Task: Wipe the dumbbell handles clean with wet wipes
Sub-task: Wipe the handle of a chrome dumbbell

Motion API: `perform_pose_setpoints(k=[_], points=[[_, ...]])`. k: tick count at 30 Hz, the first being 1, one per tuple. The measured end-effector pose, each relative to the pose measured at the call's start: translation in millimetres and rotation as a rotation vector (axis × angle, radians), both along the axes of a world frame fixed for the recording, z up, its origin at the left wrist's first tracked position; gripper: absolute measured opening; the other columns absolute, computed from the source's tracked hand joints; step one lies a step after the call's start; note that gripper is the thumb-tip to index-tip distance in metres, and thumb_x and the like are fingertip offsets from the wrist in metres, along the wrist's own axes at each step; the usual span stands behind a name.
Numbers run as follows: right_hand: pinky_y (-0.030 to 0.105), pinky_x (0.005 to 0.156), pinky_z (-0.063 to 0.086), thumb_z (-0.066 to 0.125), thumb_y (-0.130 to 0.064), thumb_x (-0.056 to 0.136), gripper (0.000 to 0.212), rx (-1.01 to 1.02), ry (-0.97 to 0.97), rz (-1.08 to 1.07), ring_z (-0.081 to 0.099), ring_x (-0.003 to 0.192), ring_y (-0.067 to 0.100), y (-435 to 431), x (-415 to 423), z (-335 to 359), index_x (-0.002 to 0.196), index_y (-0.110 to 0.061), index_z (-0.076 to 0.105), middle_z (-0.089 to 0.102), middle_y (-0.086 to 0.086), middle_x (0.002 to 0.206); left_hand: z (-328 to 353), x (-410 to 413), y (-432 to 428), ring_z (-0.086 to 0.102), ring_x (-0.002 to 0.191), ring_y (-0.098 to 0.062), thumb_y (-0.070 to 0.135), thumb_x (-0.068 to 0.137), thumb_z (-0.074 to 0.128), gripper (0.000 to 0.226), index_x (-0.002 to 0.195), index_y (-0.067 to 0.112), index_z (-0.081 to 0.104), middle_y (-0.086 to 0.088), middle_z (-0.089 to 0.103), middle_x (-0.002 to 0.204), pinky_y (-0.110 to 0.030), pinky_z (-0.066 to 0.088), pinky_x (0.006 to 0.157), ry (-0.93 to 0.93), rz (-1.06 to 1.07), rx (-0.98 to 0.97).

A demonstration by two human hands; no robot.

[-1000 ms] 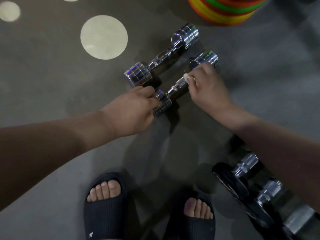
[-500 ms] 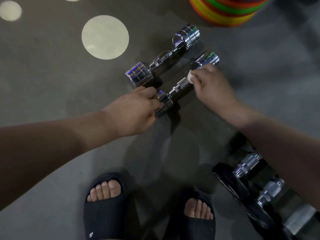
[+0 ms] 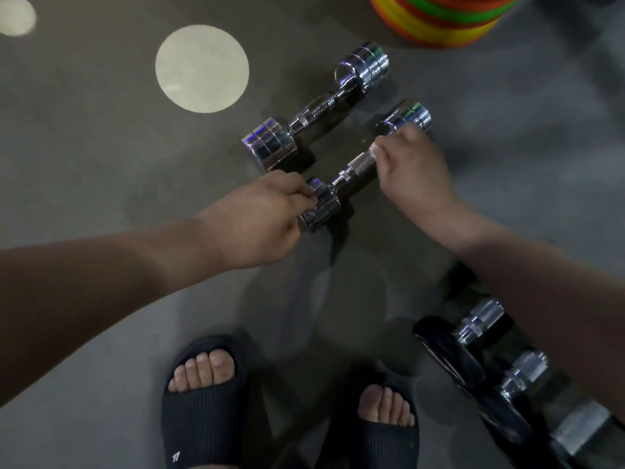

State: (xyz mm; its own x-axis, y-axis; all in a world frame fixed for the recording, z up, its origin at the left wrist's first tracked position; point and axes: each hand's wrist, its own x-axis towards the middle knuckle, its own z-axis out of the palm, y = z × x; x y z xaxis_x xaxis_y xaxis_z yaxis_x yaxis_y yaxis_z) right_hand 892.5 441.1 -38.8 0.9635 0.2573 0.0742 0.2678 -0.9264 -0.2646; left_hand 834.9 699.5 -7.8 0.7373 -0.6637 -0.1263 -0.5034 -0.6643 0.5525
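Note:
Two chrome dumbbells lie side by side on the grey floor. My left hand (image 3: 260,218) grips the near head of the nearer dumbbell (image 3: 355,169). My right hand (image 3: 411,170) is curled over the far part of its knurled handle, pinching a small white wet wipe (image 3: 373,151) against the metal; only a sliver of the wipe shows at my fingertips. The far head of this dumbbell sticks out beyond my knuckles. The second chrome dumbbell (image 3: 318,108) lies untouched just behind it.
Black-plated dumbbells with chrome collars (image 3: 487,350) lie at the lower right under my right forearm. A stack of coloured discs (image 3: 439,15) stands at the top. My feet in black slides (image 3: 206,397) are at the bottom. A pale round floor spot (image 3: 202,68) lies upper left.
My right hand with the wipe has slid along the handle toward the far head, leaving more of the knurled handle bare. My left hand has kept its hold on the near head.

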Motion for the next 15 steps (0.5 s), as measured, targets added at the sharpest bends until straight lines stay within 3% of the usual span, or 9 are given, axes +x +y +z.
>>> perform_pose_setpoints(k=[2, 6, 11, 13, 15], points=[[0.042, 0.067, 0.048, 0.052, -0.018, 0.097, 0.021, -0.014, 0.003, -0.007, 0.058, 0.076, 0.04, 6.8, -6.4, 1.6, 0.086, -0.005, 0.064, 0.056, 0.02, 0.095, 2.5, -2.1, -0.9, 0.063, 0.101, -0.031, 0.017, 0.082, 0.043, 0.045, 0.115, 0.004, 0.072, -0.01, 0.065, 0.118, -0.034, 0.053, 0.09, -0.016, -0.012, 0.016], [0.04, 0.062, 0.048, 0.058, -0.013, 0.096, 0.015, 0.037, 0.148, 0.335, 0.056, 0.074, 0.035, 26.6, -30.6, 3.1, 0.091, -0.002, 0.066, 0.054, 0.016, 0.092, 3.0, -7.5, -0.6, 0.061, 0.103, -0.031, 0.019, 0.082, 0.041, 0.047, 0.116, 0.006, 0.071, -0.009, 0.065, 0.119, -0.037, 0.052, 0.091, -0.06, -0.036, 0.055], [0.042, 0.062, 0.049, 0.053, -0.026, 0.097, 0.026, -0.004, 0.021, 0.024, 0.059, 0.078, 0.037, 9.7, -8.4, 3.5, 0.095, -0.006, 0.07, 0.058, 0.014, 0.098, 1.2, -11.7, -0.3, 0.063, 0.104, -0.032, 0.02, 0.084, 0.04, 0.053, 0.128, 0.007, 0.066, -0.011, 0.062, 0.128, -0.038, 0.055, 0.091, -0.03, -0.04, 0.064], [0.041, 0.061, 0.049, 0.055, -0.02, 0.094, 0.021, -0.001, 0.044, 0.076, 0.059, 0.076, 0.038, 21.8, -17.0, 3.6, 0.09, -0.004, 0.069, 0.058, 0.016, 0.096, 0.0, -10.7, 1.8, 0.064, 0.104, -0.032, 0.02, 0.083, 0.039, 0.054, 0.128, 0.008, 0.067, -0.01, 0.062, 0.129, -0.037, 0.055, 0.091, -0.021, -0.049, 0.065], [0.038, 0.06, 0.048, 0.056, -0.019, 0.094, 0.02, 0.03, 0.117, 0.272, 0.058, 0.074, 0.035, 30.5, -27.9, 4.1, 0.089, -0.005, 0.07, 0.057, 0.015, 0.093, 0.0, -8.4, 1.2, 0.064, 0.102, -0.033, 0.02, 0.083, 0.038, 0.053, 0.124, 0.008, 0.069, -0.011, 0.064, 0.127, -0.038, 0.056, 0.089, -0.011, -0.054, 0.061]])
